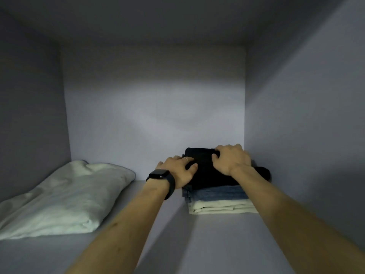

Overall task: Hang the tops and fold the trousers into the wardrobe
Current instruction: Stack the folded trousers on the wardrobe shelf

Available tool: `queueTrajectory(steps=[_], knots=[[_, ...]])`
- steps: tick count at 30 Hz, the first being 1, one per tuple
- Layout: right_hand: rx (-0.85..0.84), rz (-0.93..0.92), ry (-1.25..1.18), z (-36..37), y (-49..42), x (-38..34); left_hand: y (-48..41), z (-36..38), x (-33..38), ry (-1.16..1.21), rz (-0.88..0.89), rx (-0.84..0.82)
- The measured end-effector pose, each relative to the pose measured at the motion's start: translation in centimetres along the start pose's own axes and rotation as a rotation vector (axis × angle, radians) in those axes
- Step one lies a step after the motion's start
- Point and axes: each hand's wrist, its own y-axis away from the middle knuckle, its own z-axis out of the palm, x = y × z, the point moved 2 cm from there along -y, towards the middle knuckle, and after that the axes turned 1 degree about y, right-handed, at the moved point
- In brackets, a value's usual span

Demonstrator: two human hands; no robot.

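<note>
Wardrobe (126,62) interior recorded from front: 1 box-shaped compartment, all surfaces plain, matte, pale grey-lilac. Back panel (156,107) lit by broad soft patch across middle; upper strip shaded. Left side panel (29,119) held in dim shade throughout. Right side panel (308,107) crossed by diagonal band of light; lower front part shadowed. Top panel (154,20) noted as darkest surface. Shelf board (173,248) smooth, paler toward back, shadowed along front. 4 straight seams seen framing back panel.
</note>
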Motion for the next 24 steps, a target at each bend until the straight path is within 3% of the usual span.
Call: queueTrajectory(steps=[7, 11, 20, 24], knots=[[0.146, -0.238, -0.463, -4.5, 8.7, -9.0, 13.1, -6.4, -7.4, -0.101, -0.073, 0.189], [0.191, -0.38, -0.64, -5.2, 16.2, -16.2, 22.3, -9.6, -13.0, -0.171, -0.211, 0.219], [0.071, -0.639, -0.844, -4.3, 30.1, -29.6, 40.9, -14.5, -20.5, -0.223, -0.533, 0.283], [0.032, -0.731, -0.914, -4.5, 33.6, -32.9, 46.5, -15.8, -20.4, -0.184, -0.573, 0.368]])
